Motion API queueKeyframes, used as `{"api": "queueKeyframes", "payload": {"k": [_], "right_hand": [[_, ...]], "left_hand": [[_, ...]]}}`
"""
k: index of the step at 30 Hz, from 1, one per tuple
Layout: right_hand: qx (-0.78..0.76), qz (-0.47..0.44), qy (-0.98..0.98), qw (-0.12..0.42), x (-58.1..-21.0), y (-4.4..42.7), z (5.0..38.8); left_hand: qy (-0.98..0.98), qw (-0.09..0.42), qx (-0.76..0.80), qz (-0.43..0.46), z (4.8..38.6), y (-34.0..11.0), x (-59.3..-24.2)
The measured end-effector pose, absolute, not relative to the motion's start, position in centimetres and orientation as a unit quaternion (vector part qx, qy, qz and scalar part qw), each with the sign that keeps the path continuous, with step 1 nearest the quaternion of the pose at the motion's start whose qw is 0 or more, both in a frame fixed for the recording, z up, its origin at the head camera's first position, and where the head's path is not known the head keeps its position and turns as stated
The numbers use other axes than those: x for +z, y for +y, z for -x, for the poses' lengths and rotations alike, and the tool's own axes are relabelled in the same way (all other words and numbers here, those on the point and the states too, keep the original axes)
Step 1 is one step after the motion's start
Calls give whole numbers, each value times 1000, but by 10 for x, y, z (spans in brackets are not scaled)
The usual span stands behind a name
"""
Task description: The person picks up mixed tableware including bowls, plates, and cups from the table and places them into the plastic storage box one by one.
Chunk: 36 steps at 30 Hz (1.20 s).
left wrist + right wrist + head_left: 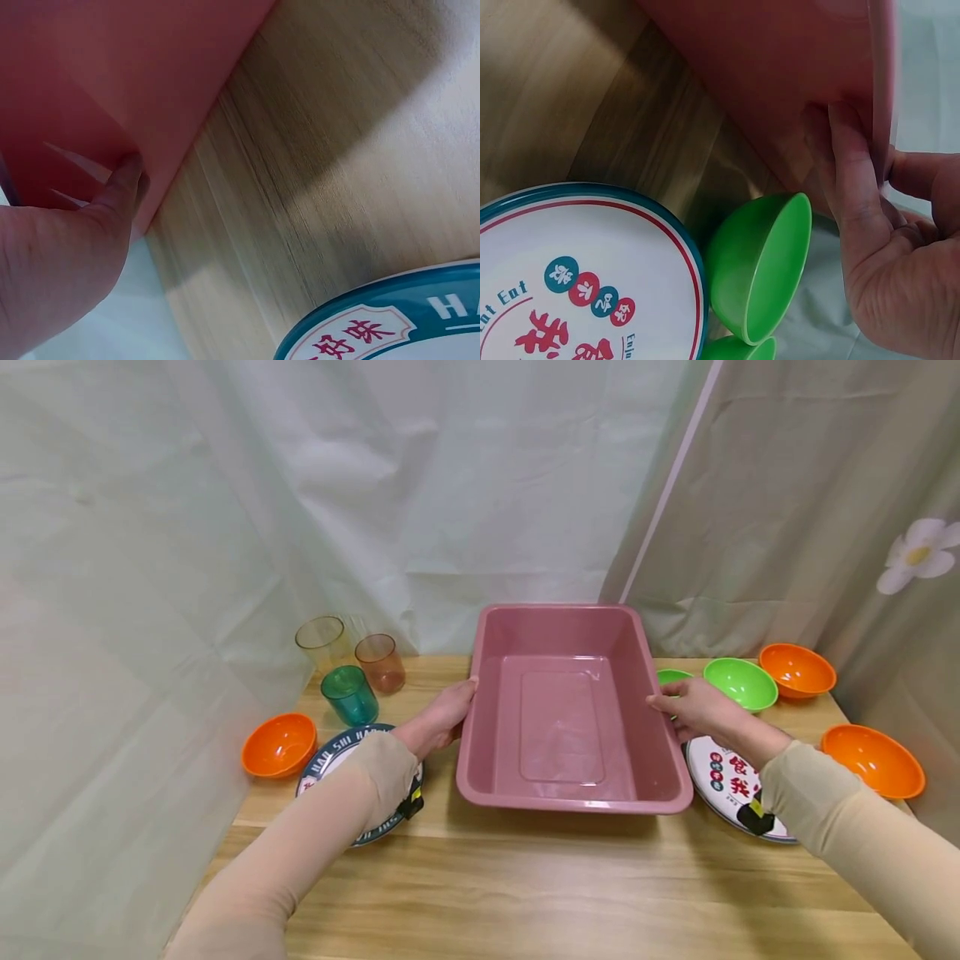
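A pink rectangular basin (pixel 562 727) with nothing inside is held between both hands over the wooden table. The left hand (pixel 444 712) grips its left rim; the left wrist view shows fingers against the basin's outer wall (pixel 165 67). On the opposite side the right hand (pixel 693 706) pinches the right rim, thumb over the edge and fingers pressed on the outside wall, as the right wrist view shows (pixel 877 195). Below the left forearm lies a blue-rimmed plate (pixel 330 752), and a white plate (pixel 708 772) lies under the right wrist.
Yellow (pixel 324 643), red (pixel 381 664) and teal (pixel 350 695) cups stand back left, with an orange bowl (pixel 280 746) nearer. Green bowls (pixel 741 685) and orange bowls (pixel 797 671) (pixel 873 762) stand at the right. A curtain (pixel 465 485) hangs behind the table (pixel 510 893).
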State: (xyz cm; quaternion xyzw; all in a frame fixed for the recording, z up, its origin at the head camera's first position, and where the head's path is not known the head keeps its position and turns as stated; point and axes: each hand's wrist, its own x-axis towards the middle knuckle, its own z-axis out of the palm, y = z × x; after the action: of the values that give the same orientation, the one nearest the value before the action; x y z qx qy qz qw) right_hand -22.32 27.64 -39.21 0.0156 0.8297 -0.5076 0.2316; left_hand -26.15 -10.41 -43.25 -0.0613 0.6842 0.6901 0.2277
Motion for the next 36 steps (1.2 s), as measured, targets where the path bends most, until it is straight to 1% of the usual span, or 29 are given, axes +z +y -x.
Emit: {"api": "queueKeyframes", "payload": {"k": [4, 8, 12, 16, 19, 21, 24, 26, 31, 33, 36], "right_hand": [[-506, -11, 833, 224, -394, 274, 224], [-481, 4, 852, 205, -396, 271, 224], [-453, 30, 872, 182, -399, 271, 222], [-435, 42, 883, 171, -400, 270, 221], [-371, 59, 916, 144, -393, 271, 219], [-319, 73, 937, 119, -386, 273, 216], [-257, 89, 959, 83, -374, 275, 211], [-239, 101, 964, 63, -369, 277, 206], [-185, 144, 972, -1, -357, 277, 195], [-159, 156, 975, -20, -353, 276, 190], [-117, 169, 978, -37, -350, 274, 180]], "left_hand": [[690, 225, 685, 58, 261, -106, -432], [698, 230, 675, 56, 261, -107, -430], [730, 225, 644, 31, 263, -108, -426], [749, 195, 633, -1, 266, -110, -423], [769, 175, 614, -26, 267, -113, -416], [797, 168, 578, -48, 266, -117, -407], [859, 151, 481, -92, 263, -127, -395], [893, 134, 412, -125, 260, -133, -389], [952, 53, 229, -196, 245, -144, -376], [962, 20, 166, -218, 236, -145, -370], [963, -10, 104, -248, 221, -144, -364]]}}
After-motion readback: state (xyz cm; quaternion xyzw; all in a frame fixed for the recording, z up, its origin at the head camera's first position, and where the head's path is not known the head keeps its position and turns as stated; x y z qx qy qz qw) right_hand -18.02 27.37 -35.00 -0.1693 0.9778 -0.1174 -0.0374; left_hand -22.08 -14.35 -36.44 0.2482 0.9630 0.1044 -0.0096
